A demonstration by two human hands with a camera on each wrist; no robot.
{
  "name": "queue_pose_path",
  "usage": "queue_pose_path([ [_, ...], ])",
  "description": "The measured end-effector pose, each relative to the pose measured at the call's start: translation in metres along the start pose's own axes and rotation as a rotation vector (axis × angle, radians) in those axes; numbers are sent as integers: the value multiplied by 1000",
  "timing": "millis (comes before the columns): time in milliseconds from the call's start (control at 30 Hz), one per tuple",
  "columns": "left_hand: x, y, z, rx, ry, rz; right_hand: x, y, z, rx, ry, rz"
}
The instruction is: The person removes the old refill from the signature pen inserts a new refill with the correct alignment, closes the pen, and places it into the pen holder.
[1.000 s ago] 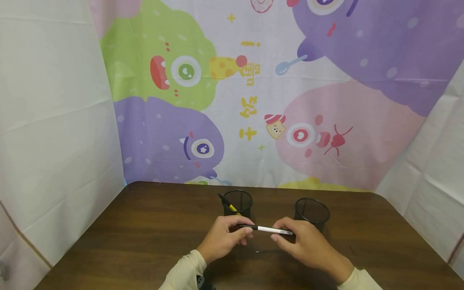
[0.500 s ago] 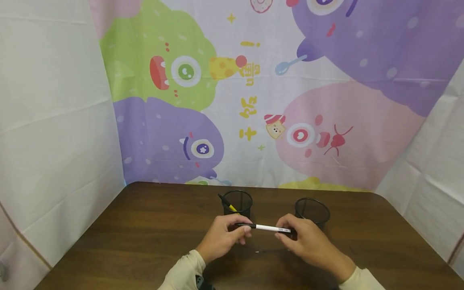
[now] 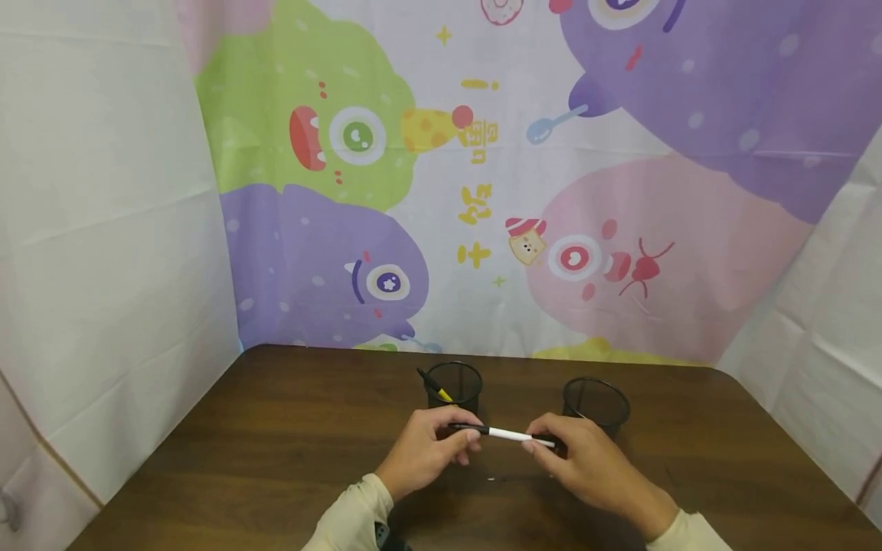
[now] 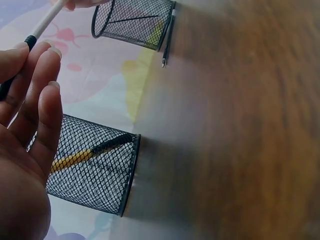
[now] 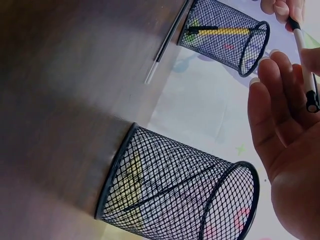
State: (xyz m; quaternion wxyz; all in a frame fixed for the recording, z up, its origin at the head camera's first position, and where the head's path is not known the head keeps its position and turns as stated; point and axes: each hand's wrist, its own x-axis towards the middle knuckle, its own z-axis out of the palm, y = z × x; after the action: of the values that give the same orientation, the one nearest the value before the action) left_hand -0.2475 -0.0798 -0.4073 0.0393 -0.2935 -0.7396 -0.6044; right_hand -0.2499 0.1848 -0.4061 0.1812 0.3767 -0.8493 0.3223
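Note:
A pen (image 3: 508, 434) with a white barrel and black ends lies nearly level between both hands above the table. My left hand (image 3: 430, 448) pinches its black left part between thumb and index finger; the left wrist view shows that black grip (image 4: 31, 41) under the thumb. Near the other end, the fingers and thumb of my right hand (image 3: 586, 459) hold the barrel, and in the right wrist view the pen's black end (image 5: 312, 102) points out below the thumb. On the table lies a thin black rod with a pale end (image 5: 159, 55), like a pen refill.
Two black mesh pen cups stand beyond the hands. The left cup (image 3: 468, 402) contains a yellow and black pen (image 3: 441, 393); the right cup (image 3: 598, 380) stands just behind my right hand. Patterned cloth (image 3: 475, 306) hangs behind the brown table (image 3: 310, 428), with white cloth sides.
My right thumb and fingers have closed in on the pen's right end, where they were farther apart a second ago. The printing on the barrel no longer shows. The left hand stays almost still.

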Motion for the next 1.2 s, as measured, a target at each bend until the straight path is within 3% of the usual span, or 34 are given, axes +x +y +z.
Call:
queue_pose_path([
  [933,0,1,1,-19,-11,10,0,1,-1,-31,-18,-7],
  [1100,2,-17,1,-25,-19,18,-1,2,1,-31,-17,-7],
  [1200,2,-15,1,-27,-16,31,0,3,2,-26,-20,-13],
])
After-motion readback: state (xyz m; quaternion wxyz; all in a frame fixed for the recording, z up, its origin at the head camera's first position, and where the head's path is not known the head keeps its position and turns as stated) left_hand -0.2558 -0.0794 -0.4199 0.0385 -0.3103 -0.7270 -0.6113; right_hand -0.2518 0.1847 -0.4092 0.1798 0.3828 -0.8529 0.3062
